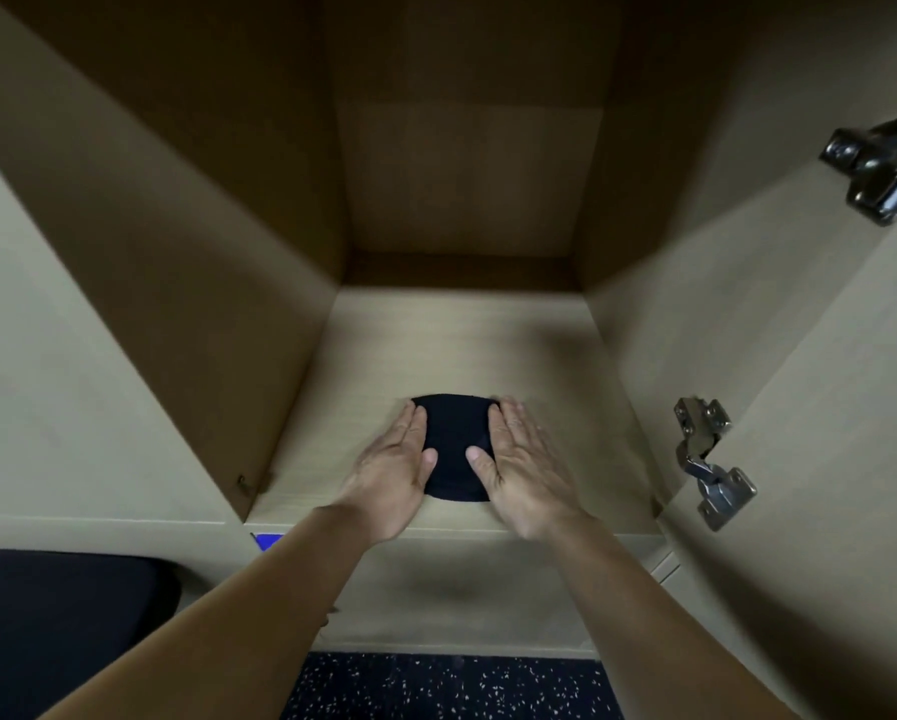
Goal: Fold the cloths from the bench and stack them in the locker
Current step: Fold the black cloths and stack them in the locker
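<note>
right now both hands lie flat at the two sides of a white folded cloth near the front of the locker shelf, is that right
Not quite: the folded cloth is black, not white. The head view shows the rest as you say: the left hand and the right hand lie flat with straight fingers at its two sides, near the front of the locker shelf.

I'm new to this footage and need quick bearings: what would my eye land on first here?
A small folded black cloth lies near the front of the pale wooden locker, on its floor. The left hand and right hand lie flat against its two sides, fingers straight. A shiny metal hinge stands out at the opening's right edge.
</note>
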A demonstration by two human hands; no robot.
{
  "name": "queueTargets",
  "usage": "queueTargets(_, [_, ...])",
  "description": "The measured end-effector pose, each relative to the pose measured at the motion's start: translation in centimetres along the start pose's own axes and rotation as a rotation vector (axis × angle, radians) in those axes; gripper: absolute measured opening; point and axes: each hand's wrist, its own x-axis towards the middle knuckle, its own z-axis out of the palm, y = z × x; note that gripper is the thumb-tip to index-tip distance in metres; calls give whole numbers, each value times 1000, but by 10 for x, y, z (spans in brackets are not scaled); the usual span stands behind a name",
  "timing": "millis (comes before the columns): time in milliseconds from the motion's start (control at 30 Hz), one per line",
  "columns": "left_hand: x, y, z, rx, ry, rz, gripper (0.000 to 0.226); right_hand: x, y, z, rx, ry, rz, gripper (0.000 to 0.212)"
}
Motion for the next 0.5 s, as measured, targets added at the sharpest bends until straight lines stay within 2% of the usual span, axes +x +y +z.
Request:
queueTargets(100, [-13,9,-12,-2,51,-14,59,-3,-5,-15,0,-15,20,64])
queueTargets(300, [-79,30,-68,161,148,-17,60,-37,-41,-64,-74,261,6,32])
queueTargets(500, [-179,30,-122,238,219,-148,62,-99,-101,-100,-48,295,-93,31])
